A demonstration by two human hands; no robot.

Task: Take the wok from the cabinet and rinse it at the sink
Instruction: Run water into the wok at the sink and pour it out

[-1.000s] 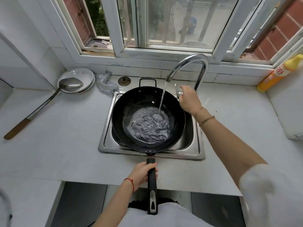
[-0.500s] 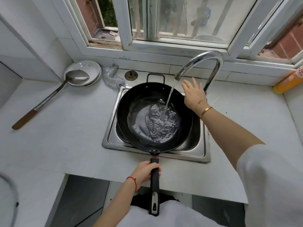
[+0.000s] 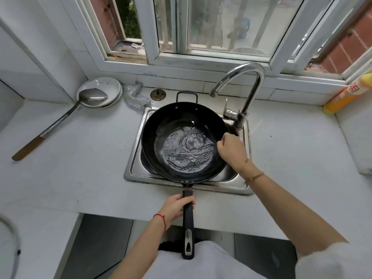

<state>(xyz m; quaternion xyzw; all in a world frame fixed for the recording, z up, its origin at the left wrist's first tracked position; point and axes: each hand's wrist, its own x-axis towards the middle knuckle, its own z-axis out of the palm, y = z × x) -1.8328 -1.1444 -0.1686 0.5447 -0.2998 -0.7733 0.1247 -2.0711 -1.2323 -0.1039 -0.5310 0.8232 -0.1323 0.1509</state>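
Note:
A black wok (image 3: 161, 125) sits over the steel sink (image 3: 132, 168), with rippling water pooled in its bottom. My left hand (image 3: 177, 206) grips the wok's long black handle at the counter's front edge. My right hand (image 3: 231, 150) holds the wok's right rim, fingers curled over the edge. The curved chrome faucet (image 3: 249, 91) stands at the sink's back right; no water runs from its spout. A small loop handle (image 3: 186, 95) sticks out at the wok's far side.
A long metal ladle (image 3: 60, 119) rests on white plates (image 3: 108, 85) at the back left. A crumpled scrubber (image 3: 134, 97) and a sink strainer (image 3: 158, 94) lie behind the sink. A yellow bottle (image 3: 346, 93) leans at the far right. A window runs along the back.
The water stream has stopped. My right hand left the faucet lever and came down onto the wok's right rim. My left hand kept its grip on the handle.

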